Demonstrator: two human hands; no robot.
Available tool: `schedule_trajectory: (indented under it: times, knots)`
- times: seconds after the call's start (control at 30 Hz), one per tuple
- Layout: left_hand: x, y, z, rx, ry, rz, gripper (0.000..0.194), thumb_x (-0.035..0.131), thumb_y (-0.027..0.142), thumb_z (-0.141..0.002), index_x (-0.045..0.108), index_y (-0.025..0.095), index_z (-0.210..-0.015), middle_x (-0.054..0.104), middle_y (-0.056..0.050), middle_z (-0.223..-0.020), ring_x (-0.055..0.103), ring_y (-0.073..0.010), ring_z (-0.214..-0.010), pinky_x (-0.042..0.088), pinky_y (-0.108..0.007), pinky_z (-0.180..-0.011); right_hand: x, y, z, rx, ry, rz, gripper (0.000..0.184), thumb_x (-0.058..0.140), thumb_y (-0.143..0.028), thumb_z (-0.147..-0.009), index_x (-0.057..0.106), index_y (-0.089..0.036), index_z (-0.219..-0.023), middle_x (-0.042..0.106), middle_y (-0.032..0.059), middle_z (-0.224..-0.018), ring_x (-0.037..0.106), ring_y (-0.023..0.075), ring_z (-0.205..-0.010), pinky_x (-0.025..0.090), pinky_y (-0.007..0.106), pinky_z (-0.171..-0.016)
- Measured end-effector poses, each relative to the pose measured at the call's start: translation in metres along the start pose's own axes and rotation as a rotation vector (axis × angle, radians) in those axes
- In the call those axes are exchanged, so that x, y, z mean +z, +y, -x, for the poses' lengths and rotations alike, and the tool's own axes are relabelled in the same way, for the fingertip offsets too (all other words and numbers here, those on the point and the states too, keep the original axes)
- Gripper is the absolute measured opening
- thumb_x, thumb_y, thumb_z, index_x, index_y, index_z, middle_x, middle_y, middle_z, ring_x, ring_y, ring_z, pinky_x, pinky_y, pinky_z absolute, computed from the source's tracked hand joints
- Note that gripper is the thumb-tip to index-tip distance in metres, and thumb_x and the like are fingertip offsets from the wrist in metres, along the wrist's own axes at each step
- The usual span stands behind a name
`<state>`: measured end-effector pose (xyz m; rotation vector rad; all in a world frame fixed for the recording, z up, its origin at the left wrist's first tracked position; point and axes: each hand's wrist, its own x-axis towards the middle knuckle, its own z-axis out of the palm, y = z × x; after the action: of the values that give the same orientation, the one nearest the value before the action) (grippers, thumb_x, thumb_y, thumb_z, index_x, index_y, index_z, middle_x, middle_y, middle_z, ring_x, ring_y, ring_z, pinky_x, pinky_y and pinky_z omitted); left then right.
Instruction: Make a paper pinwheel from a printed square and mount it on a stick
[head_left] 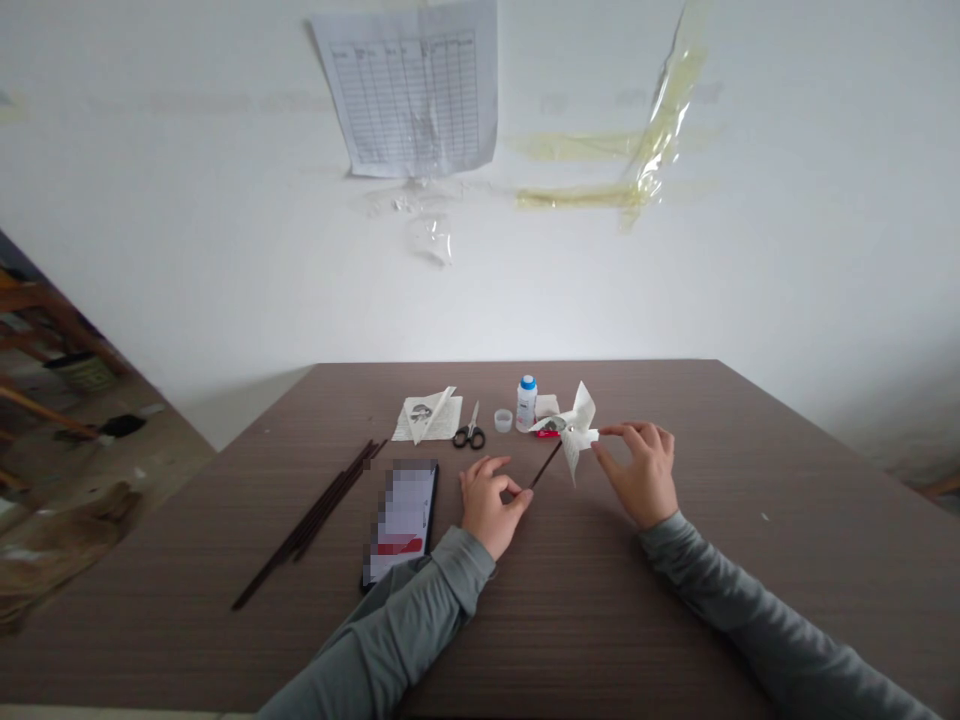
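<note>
Hands apart: the left hand (491,505) pinches the lower end of a dark stick (546,465), while the right hand (636,475) holds a blade of the paper pinwheel (570,428), which looks folded and mounted on the stick, above the counter (637,400). Nearby lie scissors (469,431), a blue-capped bottle (526,403), a small clear cup (503,420), and further left, spare sticks (315,515), unused.

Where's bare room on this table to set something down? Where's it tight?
Widest bare patch: the tabletop right of the right hand. Another lies left of the dark sticks. Crowded: the far middle, with folded paper, scissors, white bottle, small cup and paper pinwheel.
</note>
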<state>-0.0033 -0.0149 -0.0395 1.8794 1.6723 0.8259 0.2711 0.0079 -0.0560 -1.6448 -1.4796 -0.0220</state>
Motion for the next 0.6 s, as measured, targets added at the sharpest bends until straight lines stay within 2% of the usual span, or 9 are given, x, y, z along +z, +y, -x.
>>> schedule_trajectory:
  times: [0.07,0.13,0.27,0.37,0.5,0.6]
  knots:
    - [0.007,-0.002,0.000,0.010,0.058,0.048,0.034,0.101,0.012,-0.099,0.084,0.026,-0.073,0.094,-0.011,-0.161,0.072,-0.0450,-0.171,0.047,-0.083,-0.152,0.002,-0.008,0.018,-0.064,0.016,-0.015,0.042,0.070,-0.062,-0.111,0.100,-0.033,-0.107,0.086,0.0186,-0.129,0.066,0.0478,-0.140,0.055,0.066,-0.123]
    - [0.014,-0.003,0.000,0.018,0.119,0.092,0.035,0.102,0.009,-0.097,0.083,0.025,-0.071,0.095,-0.013,-0.156,0.077,-0.0449,-0.165,0.049,-0.083,-0.150,0.009,-0.014,0.032,-0.127,0.048,-0.057,0.055,0.068,-0.073,-0.114,0.100,-0.032,-0.095,0.085,0.0173,-0.119,0.066,0.0458,-0.132,0.055,0.063,-0.115]
    - [0.027,-0.004,0.001,0.042,0.162,0.156,0.037,0.102,0.008,-0.096,0.082,0.024,-0.070,0.096,-0.014,-0.152,0.080,-0.0441,-0.160,0.050,-0.084,-0.149,0.025,-0.020,0.046,-0.141,0.026,-0.090,0.071,0.063,-0.084,-0.119,0.102,-0.033,-0.087,0.083,0.0174,-0.113,0.067,0.0440,-0.125,0.054,0.060,-0.108]
    - [0.033,0.000,0.004,0.054,0.154,0.174,0.035,0.104,0.010,-0.097,0.084,0.025,-0.072,0.096,-0.013,-0.153,0.080,-0.0433,-0.159,0.051,-0.083,-0.149,0.029,-0.021,0.045,-0.081,-0.016,-0.069,0.061,0.074,-0.080,-0.116,0.103,-0.034,-0.089,0.083,0.0178,-0.117,0.067,0.0454,-0.128,0.055,0.061,-0.108]
    - [0.037,0.010,0.007,0.038,0.113,0.145,0.035,0.105,0.009,-0.097,0.086,0.024,-0.073,0.094,-0.014,-0.158,0.078,-0.0443,-0.163,0.048,-0.085,-0.151,0.028,-0.021,0.040,-0.001,-0.072,-0.038,0.033,0.094,-0.060,-0.107,0.104,-0.033,-0.091,0.082,0.0171,-0.123,0.067,0.0470,-0.135,0.058,0.065,-0.114]
    - [0.036,0.017,0.009,0.039,0.070,0.120,0.031,0.106,0.010,-0.098,0.089,0.025,-0.077,0.093,-0.014,-0.161,0.076,-0.0454,-0.166,0.046,-0.088,-0.152,0.027,-0.020,0.037,0.032,-0.096,-0.067,0.025,0.097,-0.052,-0.103,0.103,-0.033,-0.089,0.082,0.0165,-0.121,0.068,0.0472,-0.136,0.059,0.066,-0.117]
